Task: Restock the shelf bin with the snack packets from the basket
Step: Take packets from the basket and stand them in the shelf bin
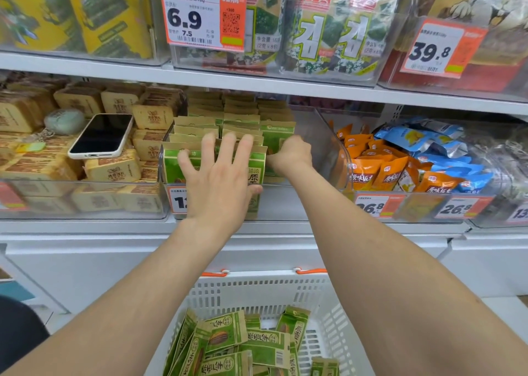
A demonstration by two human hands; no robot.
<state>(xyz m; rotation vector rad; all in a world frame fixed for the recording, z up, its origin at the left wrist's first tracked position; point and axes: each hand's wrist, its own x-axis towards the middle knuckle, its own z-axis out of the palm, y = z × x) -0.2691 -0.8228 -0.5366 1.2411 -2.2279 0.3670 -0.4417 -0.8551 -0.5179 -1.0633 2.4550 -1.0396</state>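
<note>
Green-and-tan snack packets (200,124) stand upright in rows inside a clear shelf bin (323,135) on the middle shelf. My left hand (220,175) lies flat with fingers spread against the front packets of the left and middle rows. My right hand (291,152) is closed around a packet (275,138) in the right-hand row, inside the bin. The right part of the bin holds no packets. Below, a white basket (328,327) with orange handle clips holds several loose packets (257,344) of the same kind.
A white phone (100,135) lies on tan packets in the bin to the left. Orange and blue bags (400,161) fill the bin to the right. Seaweed packs (328,27) and price tags (200,15) line the shelf above. White cabinet fronts run below the shelf.
</note>
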